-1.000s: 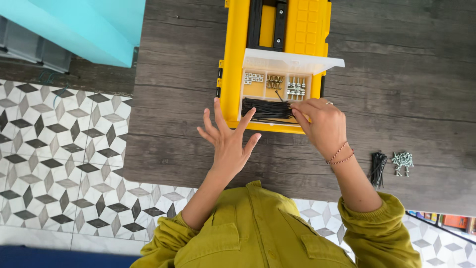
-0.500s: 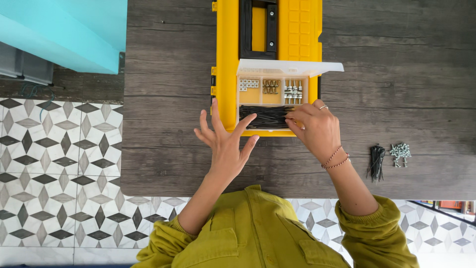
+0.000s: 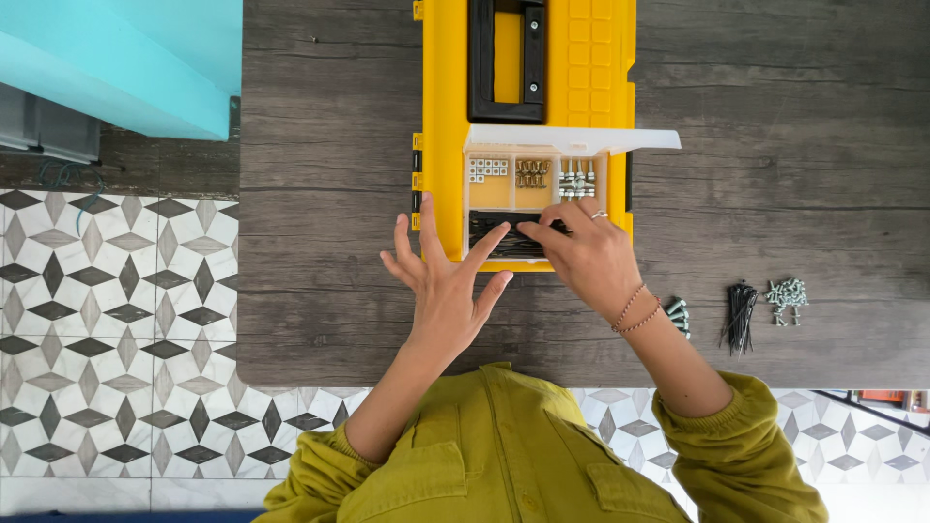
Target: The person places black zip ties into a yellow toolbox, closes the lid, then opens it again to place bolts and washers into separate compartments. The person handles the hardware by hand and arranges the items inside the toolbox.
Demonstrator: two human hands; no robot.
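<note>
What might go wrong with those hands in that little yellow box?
The right hand is pressing on the black ties in the toolbox tray; loose ends might spring out. The clear lid stands open above the small parts, so a knock could scatter them. The bolts by the wrist might get swept aside.

No labels, signs or screens show. The nearest thing to packaging is a yellow toolbox (image 3: 446,126) on the grey wooden table (image 3: 794,116), its clear compartment lid (image 3: 572,139) raised open.
</note>
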